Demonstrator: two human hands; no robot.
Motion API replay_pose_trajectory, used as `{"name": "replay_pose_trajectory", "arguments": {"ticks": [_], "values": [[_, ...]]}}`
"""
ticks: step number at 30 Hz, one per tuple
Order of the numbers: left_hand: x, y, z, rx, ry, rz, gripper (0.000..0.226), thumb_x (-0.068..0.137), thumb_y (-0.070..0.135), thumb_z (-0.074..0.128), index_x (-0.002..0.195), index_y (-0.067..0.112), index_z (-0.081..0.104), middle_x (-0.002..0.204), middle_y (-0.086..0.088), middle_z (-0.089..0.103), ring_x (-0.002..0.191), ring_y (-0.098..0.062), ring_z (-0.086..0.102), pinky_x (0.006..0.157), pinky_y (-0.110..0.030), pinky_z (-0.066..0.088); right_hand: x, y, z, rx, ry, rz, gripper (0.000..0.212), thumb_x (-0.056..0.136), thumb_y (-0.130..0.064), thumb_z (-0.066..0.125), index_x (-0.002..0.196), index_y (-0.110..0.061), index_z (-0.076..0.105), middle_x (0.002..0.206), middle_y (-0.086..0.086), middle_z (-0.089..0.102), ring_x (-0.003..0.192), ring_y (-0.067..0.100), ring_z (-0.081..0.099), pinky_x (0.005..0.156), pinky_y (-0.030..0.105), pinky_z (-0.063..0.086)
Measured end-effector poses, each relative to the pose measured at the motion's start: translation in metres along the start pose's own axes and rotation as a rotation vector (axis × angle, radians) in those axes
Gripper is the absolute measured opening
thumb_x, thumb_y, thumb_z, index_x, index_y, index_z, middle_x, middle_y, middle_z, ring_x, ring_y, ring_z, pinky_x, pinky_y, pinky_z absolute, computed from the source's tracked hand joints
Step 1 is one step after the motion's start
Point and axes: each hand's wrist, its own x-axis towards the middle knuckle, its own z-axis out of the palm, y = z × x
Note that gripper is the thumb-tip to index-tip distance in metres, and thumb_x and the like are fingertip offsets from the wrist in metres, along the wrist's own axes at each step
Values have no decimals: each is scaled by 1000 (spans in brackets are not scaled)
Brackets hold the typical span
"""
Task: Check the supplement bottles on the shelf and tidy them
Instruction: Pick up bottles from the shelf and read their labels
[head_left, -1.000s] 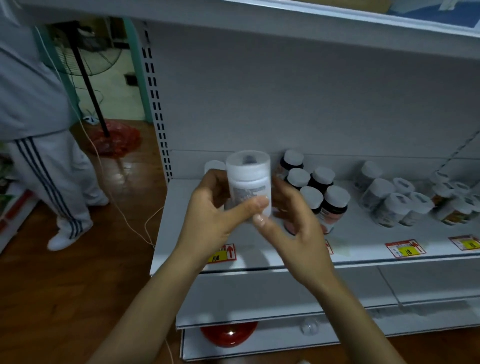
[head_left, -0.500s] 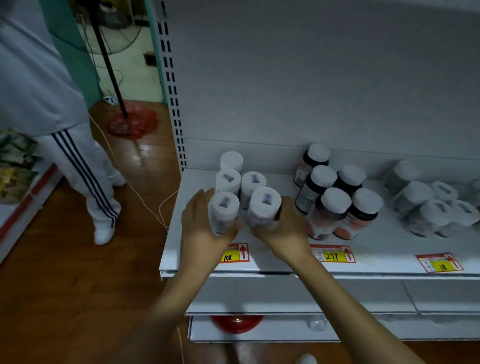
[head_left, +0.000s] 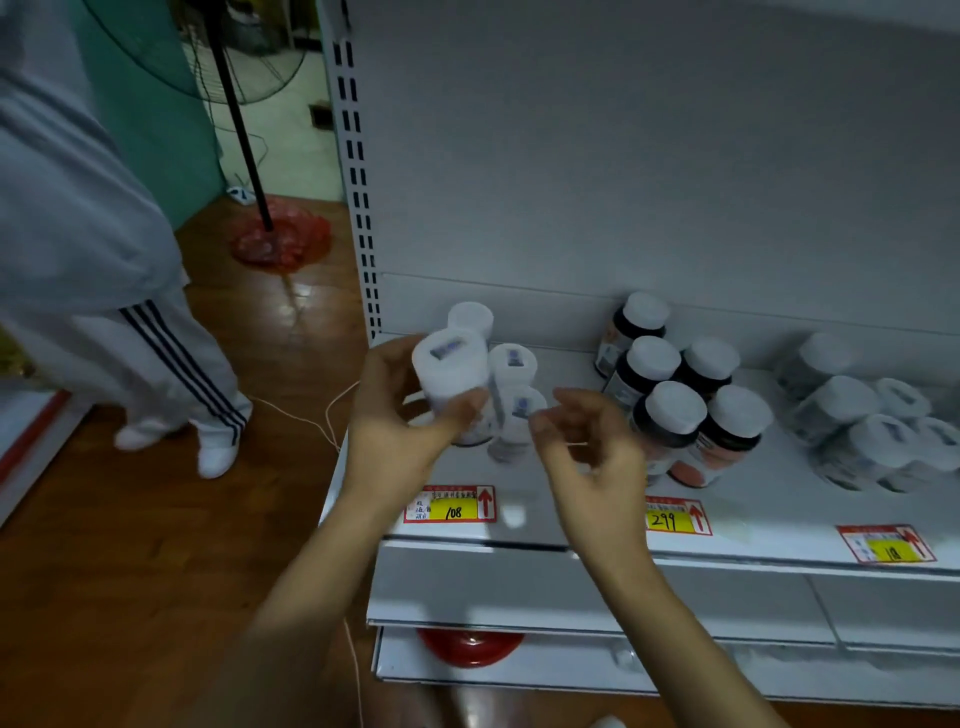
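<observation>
Gripping a white bottle (head_left: 451, 371) round its body, the left hand (head_left: 389, 426) holds it tilted and lifted clear of the shelf (head_left: 769, 519) near the shelf's left end, with the cap turned toward the camera. The right hand (head_left: 589, 452) hovers just beside it, fingers loosely curled with nothing in them. Behind and between the hands, three more white bottles (head_left: 512, 366) stand close together on the shelf. To their right stands a cluster of five dark bottles (head_left: 670, 410) with white caps, and farther right a group of pale bottles (head_left: 852, 410), blurred. Red and yellow price tags (head_left: 451, 505) line the shelf's front edge. On the wooden floor (head_left: 104, 571) to the left stands a person in grey (head_left: 78, 208), beside a fan stand (head_left: 244, 130) with a red base.
</observation>
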Motion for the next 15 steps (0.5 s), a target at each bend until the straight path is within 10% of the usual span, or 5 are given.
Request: {"name": "replay_pose_trajectory", "arguments": {"ticks": [7,15], "values": [[7,58,0,-482,-372,-101,77,59,41,88,125,15,58,127,-18,61,117,-33,58,97,-43,50,-5,-57,-7,827,-442,352,65,77,-38,72,128,-3,54,121,18,65,106,27,65,82,34,55],[-9,79,15,-297,-347,-90,39,80,27,69,117,18,61,107,-1,72,103,-18,68,82,-28,54,-22,-82,-11,537,-9,90,44,71,-18,79,109,-13,58,103,3,70,93,9,69,73,20,55]]}}
